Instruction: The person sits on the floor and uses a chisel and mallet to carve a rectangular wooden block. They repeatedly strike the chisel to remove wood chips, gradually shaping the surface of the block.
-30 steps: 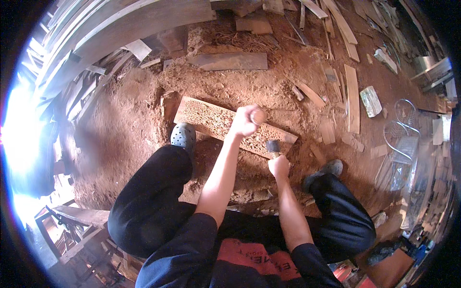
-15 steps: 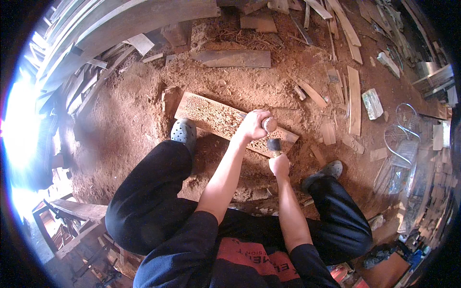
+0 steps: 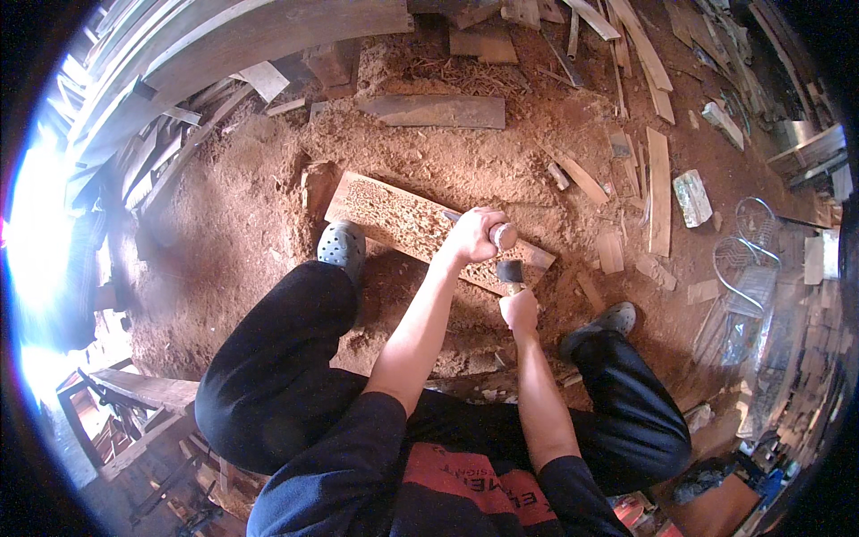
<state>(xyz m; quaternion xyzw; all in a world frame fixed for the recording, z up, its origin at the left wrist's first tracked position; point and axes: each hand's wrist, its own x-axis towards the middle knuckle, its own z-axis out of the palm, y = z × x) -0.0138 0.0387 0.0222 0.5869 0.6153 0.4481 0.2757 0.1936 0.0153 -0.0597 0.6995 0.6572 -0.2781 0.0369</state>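
A thick wooden board (image 3: 385,210) lies aslant on the ground between my feet, its top carved into a rough, pitted pattern and strewn with chips. Over its right half, my left hand (image 3: 472,236) is wrapped round a chisel; the round end of the wooden handle (image 3: 504,236) sticks out on the right and the blade (image 3: 451,216) points left, low over the carving. Closer to me, my right hand (image 3: 520,312) grips the light handle of a hammer with a black head (image 3: 510,271). The hammer head sits just below the chisel's handle end, apart from it.
Sawdust and dirt cover the ground. A wood block (image 3: 316,186) touches the board's left end. Beyond it lies a flat plank (image 3: 434,111); loose strips (image 3: 658,192) and a pale block (image 3: 692,199) are at the right. A wire rack (image 3: 750,277) stands farther right, stacked planks (image 3: 268,45) at upper left.
Very little differs: the hammer head has tilted slightly, and my left hand with the chisel stays nearly in place. The board has not moved.
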